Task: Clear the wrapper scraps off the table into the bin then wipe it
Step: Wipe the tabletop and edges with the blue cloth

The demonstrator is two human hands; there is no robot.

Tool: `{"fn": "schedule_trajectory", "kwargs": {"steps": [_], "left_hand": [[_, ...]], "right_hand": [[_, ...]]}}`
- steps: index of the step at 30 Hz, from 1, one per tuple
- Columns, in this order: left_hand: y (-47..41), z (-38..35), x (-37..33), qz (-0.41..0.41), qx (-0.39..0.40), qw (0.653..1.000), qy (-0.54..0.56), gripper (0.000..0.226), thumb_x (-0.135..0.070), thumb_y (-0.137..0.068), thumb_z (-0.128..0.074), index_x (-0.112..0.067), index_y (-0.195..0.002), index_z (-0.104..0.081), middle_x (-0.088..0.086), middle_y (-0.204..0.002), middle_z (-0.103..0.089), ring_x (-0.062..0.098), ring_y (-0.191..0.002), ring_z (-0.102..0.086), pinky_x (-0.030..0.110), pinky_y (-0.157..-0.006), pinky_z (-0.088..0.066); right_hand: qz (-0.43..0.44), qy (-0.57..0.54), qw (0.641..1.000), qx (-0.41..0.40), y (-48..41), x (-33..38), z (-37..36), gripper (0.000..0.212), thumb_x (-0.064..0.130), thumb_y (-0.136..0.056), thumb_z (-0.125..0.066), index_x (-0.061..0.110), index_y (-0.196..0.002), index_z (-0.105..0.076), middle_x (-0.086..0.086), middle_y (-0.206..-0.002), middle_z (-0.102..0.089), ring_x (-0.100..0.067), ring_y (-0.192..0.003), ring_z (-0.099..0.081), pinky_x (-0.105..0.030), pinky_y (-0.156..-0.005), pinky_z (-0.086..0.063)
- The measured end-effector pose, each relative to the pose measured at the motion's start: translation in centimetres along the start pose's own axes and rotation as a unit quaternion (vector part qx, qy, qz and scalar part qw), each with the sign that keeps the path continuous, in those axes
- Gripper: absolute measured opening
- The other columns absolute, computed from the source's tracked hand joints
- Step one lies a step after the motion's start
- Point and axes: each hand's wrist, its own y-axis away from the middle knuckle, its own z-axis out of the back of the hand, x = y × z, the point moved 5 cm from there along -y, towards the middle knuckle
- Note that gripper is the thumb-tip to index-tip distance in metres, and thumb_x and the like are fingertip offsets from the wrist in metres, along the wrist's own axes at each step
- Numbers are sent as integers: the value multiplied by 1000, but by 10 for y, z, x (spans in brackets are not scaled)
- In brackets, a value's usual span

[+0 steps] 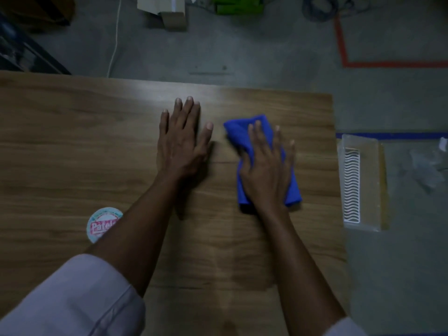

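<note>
A folded blue cloth point(238, 132) lies on the wooden table point(72, 146), right of centre. My right hand point(268, 163) lies flat on top of it, fingers straight and spread, pressing it down. My left hand point(181, 139) rests palm-down on the bare wood just left of the cloth, fingers straight. A round white-and-red wrapper lid point(100, 223) lies on the table near my left forearm, partly hidden by it. A clear plastic bin point(361, 180) stands on the floor just off the table's right edge.
Crumpled clear wrapper scraps point(426, 170) show to the right of the bin's near wall. Beyond the table's far edge are cardboard boxes point(167, 13), a green box point(236, 6), a white cable point(116, 37) and red floor tape point(344, 54).
</note>
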Motion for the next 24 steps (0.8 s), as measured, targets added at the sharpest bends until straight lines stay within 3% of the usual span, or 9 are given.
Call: {"fn": "schedule_trajectory", "kwargs": {"steps": [4,7,9,13,16,18,21,24], "left_hand": [[2,-2,-6,7,13,1000,-5,74,-61,-102,-16,-19,-162,-24,-2,-171,-15,12,-158,-2,44,-128,-3],[0,-2,-3,9,9,1000,-15,77,-64,-100,-13,-19,-162,-23,-2,-171,-14,13,-158,-2,44,-128,-2],[-1,-2,-1,7,2,1000,-20,77,-62,-101,-15,-17,-162,-24,0,-171,-17,14,-158,-5,44,-128,-3],[-3,1,4,18,-44,998,29,67,-47,-105,-18,-9,-158,-33,7,-166,-32,18,-156,-20,40,-128,-8],[-3,5,3,28,-62,996,55,67,-48,-105,-24,-6,-157,-34,10,-162,-38,19,-154,-27,38,-127,-10],[-3,3,2,28,-41,998,47,69,-50,-104,-25,-8,-159,-29,8,-165,-34,16,-155,-22,38,-128,-8],[-2,1,0,21,-31,999,36,70,-52,-104,-27,-10,-161,-25,6,-167,-28,15,-157,-16,40,-128,-7],[-2,0,0,19,-29,999,28,73,-55,-103,-25,-11,-161,-24,6,-168,-27,16,-157,-14,41,-128,-6]], "right_hand": [[-106,19,994,-21,-57,-29,7,60,43,-106,-30,19,-161,-29,6,-168,-25,-31,-157,-14,-50,-126,0],[-147,-13,989,-24,-97,-7,3,59,39,-108,-33,16,-162,-24,2,-169,-20,-33,-157,-9,-44,-127,-2],[-112,-46,992,-20,-112,28,-3,58,34,-106,-37,15,-161,-27,0,-168,-24,-34,-157,-10,-43,-128,-3],[41,-87,994,42,-117,98,-16,57,30,-106,-40,14,-160,-29,-2,-167,-27,-31,-157,-11,-38,-126,-1],[106,-120,986,44,-98,84,-12,61,22,-99,-48,11,-158,-35,-4,-164,-34,-32,-154,-22,-44,-125,-17],[60,-109,992,25,-82,40,-6,69,12,-92,-53,12,-158,-34,-3,-164,-33,-30,-154,-25,-44,-123,-24],[-61,-89,993,-45,-74,-30,10,64,15,-96,-50,10,-158,-34,-6,-164,-34,-33,-152,-28,-46,-122,-27],[-109,-69,990,-52,-94,-49,13,58,25,-105,-43,11,-160,-29,-5,-167,-26,-34,-155,-20,-42,-126,-18]]}}
